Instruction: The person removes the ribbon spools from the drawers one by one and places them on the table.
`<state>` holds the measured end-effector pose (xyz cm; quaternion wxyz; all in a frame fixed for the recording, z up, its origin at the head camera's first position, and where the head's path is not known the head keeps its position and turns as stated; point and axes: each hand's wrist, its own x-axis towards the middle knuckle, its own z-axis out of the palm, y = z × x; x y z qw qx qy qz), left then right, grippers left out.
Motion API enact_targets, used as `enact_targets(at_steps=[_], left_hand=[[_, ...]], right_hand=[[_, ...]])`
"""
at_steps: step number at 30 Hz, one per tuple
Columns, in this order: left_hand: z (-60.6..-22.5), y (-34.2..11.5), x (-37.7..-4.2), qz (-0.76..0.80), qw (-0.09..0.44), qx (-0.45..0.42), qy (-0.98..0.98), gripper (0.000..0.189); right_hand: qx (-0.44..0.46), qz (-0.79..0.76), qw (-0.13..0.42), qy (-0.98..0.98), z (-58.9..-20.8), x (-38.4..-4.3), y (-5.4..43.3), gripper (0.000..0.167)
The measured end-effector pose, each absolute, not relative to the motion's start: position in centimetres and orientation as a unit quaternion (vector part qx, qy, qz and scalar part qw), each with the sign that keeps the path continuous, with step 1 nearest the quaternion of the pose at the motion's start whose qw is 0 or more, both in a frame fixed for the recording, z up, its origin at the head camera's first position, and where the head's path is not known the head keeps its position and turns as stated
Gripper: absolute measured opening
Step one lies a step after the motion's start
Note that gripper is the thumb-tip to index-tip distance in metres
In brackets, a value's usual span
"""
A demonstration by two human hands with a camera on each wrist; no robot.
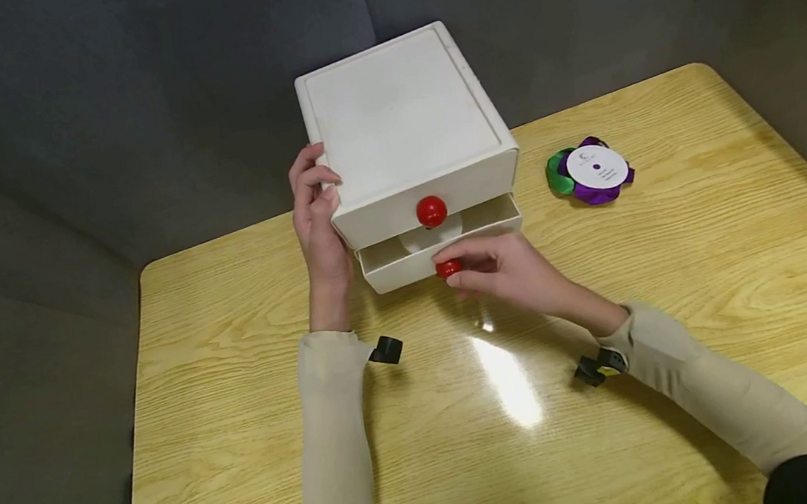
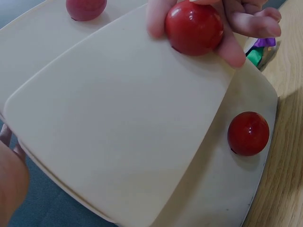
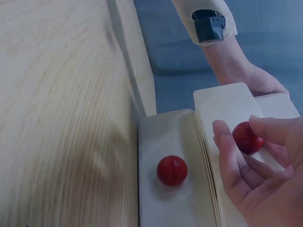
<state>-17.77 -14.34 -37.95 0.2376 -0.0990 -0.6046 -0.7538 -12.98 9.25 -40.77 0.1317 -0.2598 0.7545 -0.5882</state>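
A white drawer cabinet point(image 1: 394, 110) with red round knobs stands at the back of the table. Its middle drawer point(image 1: 399, 273) is pulled partway out, and a white round thing point(image 1: 413, 240) shows inside. My right hand point(image 1: 519, 271) pinches that drawer's red knob point(image 2: 194, 28) between thumb and fingers. Against the cabinet's left side rests my left hand point(image 1: 321, 233), its fingertips over the top edge. The top drawer's knob point(image 1: 432, 211) and the bottom drawer's knob point(image 3: 172, 170) are untouched, with both those drawers pushed in.
To the right of the cabinet lies a white-faced ribbon spool point(image 1: 597, 167) with purple and green ribbon. The wooden table point(image 1: 230, 441) meets dark grey partitions point(image 1: 129, 109) behind and at both sides. A bright light reflection falls on the tabletop in front of the cabinet.
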Motion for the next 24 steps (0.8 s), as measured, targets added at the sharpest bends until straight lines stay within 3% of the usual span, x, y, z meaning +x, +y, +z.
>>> enact_targets(at_steps=[24], left_hand=[[-37.9, -14.3, -17.6, -0.749, 0.236, -0.095, -0.611, 0.014]], right_hand=[[-0.293, -0.544, 0.105, 0.779, -40.4, -11.5, 9.7, 0.028]])
